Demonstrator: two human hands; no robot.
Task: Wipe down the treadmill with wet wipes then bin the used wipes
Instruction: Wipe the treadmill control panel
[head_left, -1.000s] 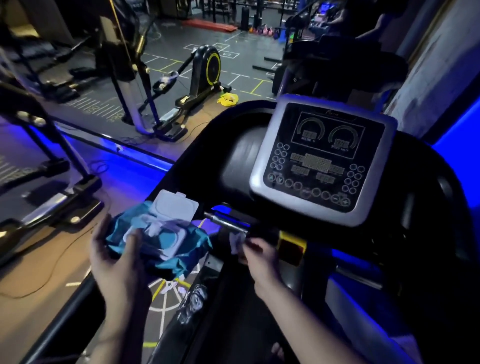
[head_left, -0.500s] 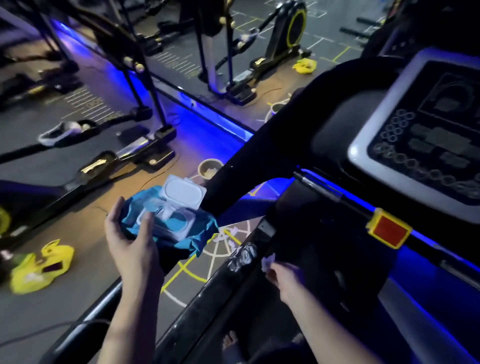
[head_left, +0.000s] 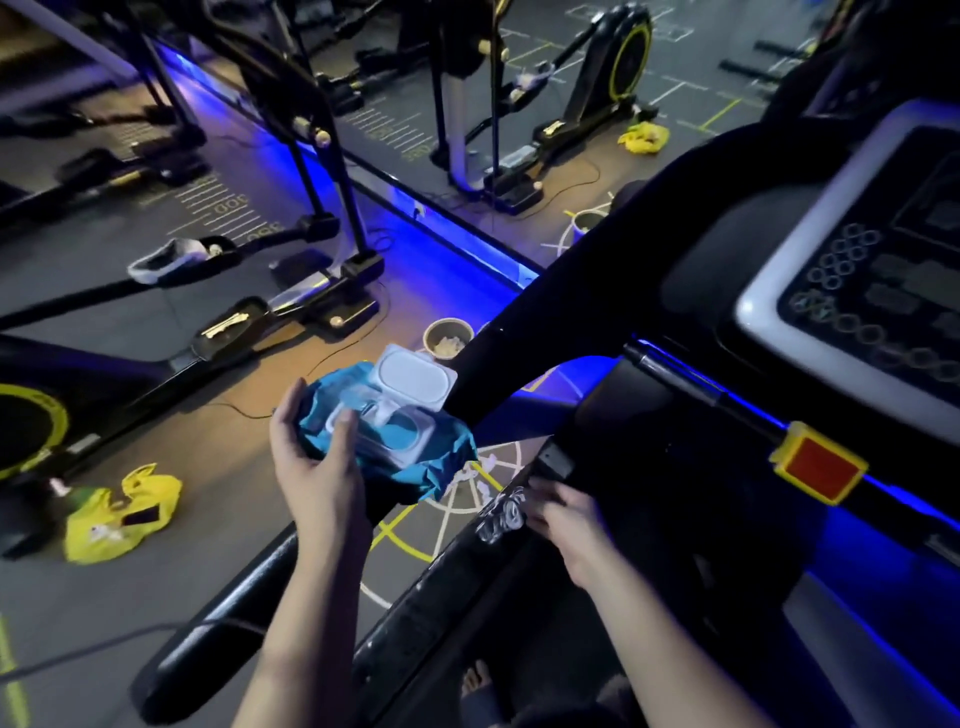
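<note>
Treadmill (head_left: 561, 306) fills the right of my view, console (head_left: 769, 306) at far right. Side rail (head_left: 426, 608) runs through lower centre, black handrail (head_left: 223, 639) left of it. Wipes pack (head_left: 410, 467), blue, white lid flipped up, is held above the handrail, just left of the treadmill upright. Left hand (head_left: 322, 467) grips its near end, thumb across the top by the opening. Right hand (head_left: 566, 514) is down on the side rail beside a shiny mark, fingers curled; can't tell if a wipe is under them. Round tub (head_left: 448, 338) of pale scraps sits on the floor beyond the pack.
</note>
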